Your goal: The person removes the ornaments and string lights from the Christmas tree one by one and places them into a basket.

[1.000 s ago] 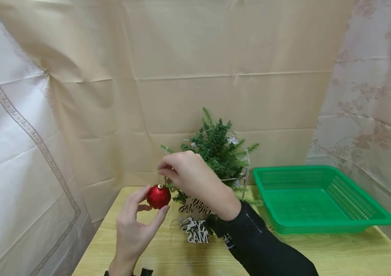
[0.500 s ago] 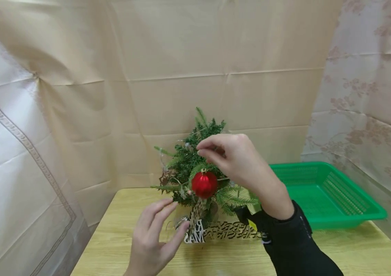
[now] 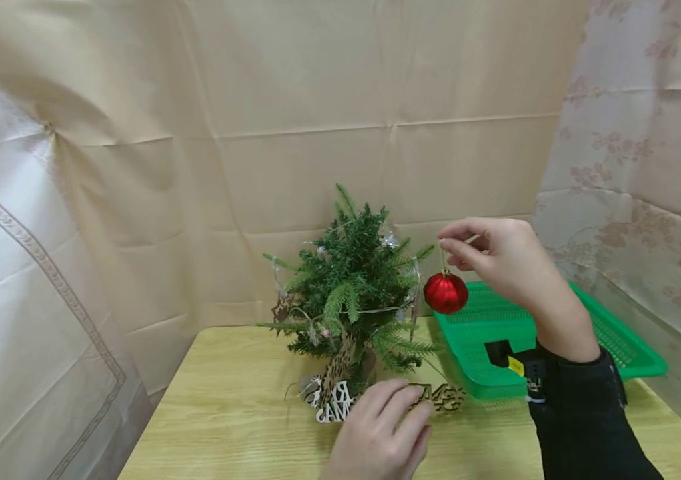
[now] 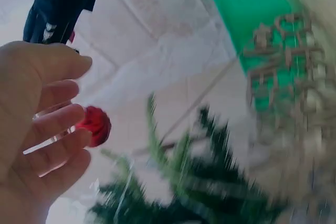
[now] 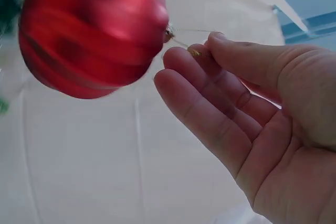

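A shiny red ribbed Christmas bauble (image 3: 445, 293) hangs by its thin gold cord, right of the small tree. My right hand (image 3: 499, 257) pinches that cord between thumb and fingertips; the right wrist view shows the bauble (image 5: 94, 32) beside the fingers. The green artificial Christmas tree (image 3: 352, 280) stands on the table with clear and silvery trimmings among its branches. Low in front of it, my left hand (image 3: 379, 430) holds nothing, its fingers loosely bent, and partly covers a wooden cut-out lettering ornament (image 3: 445, 398). A white lettering ornament (image 3: 334, 407) hangs just left of that hand.
A green plastic basket (image 3: 484, 383) stands on the right side of the wooden table (image 3: 208, 413), behind the right forearm. A beige cloth (image 3: 316, 80) hangs at the back, with patterned cloths at both sides. A brown ornament (image 3: 282, 307) hangs on the tree's left side.
The bauble has left the left fingers and swung across the tree to its right side, hanging from the right hand. The left hand has moved right, to the tree's foot.
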Demonstrator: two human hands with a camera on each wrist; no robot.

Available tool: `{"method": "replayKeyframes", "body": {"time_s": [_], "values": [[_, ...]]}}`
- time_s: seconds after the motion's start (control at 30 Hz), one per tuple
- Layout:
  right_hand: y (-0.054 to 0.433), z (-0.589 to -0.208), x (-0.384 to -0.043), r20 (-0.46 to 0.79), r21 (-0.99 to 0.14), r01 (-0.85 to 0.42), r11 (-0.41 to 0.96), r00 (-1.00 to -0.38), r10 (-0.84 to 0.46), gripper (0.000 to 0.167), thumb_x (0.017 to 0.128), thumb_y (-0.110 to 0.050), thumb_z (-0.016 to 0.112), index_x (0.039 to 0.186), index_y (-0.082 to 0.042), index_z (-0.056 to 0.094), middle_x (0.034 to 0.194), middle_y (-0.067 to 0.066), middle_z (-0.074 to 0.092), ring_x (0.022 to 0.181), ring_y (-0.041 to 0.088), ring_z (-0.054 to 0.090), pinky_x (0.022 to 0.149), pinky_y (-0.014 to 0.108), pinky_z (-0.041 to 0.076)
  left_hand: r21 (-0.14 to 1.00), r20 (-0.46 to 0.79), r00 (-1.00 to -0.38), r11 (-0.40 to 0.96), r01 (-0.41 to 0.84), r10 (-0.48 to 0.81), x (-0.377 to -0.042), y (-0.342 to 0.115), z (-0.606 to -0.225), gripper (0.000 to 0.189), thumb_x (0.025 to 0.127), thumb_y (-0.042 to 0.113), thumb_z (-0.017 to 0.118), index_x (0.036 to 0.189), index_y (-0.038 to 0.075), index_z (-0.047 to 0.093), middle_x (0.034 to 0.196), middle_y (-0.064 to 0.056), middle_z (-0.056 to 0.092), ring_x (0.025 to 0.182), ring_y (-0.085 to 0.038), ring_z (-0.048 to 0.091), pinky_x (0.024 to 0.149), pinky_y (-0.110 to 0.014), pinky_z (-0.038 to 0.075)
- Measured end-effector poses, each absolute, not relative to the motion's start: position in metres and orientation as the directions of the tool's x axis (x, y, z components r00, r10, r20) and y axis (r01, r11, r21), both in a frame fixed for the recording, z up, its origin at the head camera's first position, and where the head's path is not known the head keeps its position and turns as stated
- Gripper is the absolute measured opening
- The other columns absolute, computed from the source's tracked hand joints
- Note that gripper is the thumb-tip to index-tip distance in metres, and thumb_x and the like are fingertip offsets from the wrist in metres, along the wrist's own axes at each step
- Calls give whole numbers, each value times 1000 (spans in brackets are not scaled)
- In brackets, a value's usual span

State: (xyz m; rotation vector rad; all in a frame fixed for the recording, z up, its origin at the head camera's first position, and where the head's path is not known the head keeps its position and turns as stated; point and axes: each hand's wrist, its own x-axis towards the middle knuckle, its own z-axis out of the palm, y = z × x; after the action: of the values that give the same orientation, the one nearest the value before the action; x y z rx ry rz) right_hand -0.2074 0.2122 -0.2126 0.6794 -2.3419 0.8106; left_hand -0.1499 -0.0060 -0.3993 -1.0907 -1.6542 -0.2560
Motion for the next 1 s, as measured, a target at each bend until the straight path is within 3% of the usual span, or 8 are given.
{"method": "replayKeyframes", "body": {"time_s": [0.23,0.43,0.6,0.8,1.0], "values": [[251,-228,-234,493,-554,-522,649,-834,-250,22,99,-17,67,113,0,72,95,15,74,73,8,72,66,22,60,-237,786,-197,580,779,586,-158,44,-410,18,95,16,58,101,16,75,106,2,69,101,-13,64,97,-22,50],[282,-248,-260,333,-723,-399,564,-916,-222,36,102,-23,64,123,5,64,106,22,72,84,18,74,71,28,61,-272,687,-276,590,761,672,-172,75,-413,12,94,17,65,101,21,74,105,5,67,99,-10,61,92,-16,50],[311,-271,-283,255,-823,-327,463,-943,-213,45,102,-30,63,127,6,59,107,16,72,91,16,73,77,31,61,-320,620,-341,625,712,707,-187,100,-412,11,89,16,73,96,23,76,101,7,67,92,-8,60,78,-12,51],[344,-297,-319,164,-942,-221,252,-960,-228,22,104,-23,59,119,-8,65,102,1,73,96,15,72,84,32,59,-366,498,-411,614,699,764,-201,122,-407,15,96,19,71,89,31,75,93,10,65,80,-6,56,62,-11,46],[362,-316,-350,105,-993,-114,44,-980,-171,10,103,-21,61,106,-17,70,99,2,69,96,15,73,84,29,59,-356,399,-496,629,691,771,-214,132,-413,15,96,21,71,87,33,73,92,12,64,79,-5,55,59,-12,48]]}}
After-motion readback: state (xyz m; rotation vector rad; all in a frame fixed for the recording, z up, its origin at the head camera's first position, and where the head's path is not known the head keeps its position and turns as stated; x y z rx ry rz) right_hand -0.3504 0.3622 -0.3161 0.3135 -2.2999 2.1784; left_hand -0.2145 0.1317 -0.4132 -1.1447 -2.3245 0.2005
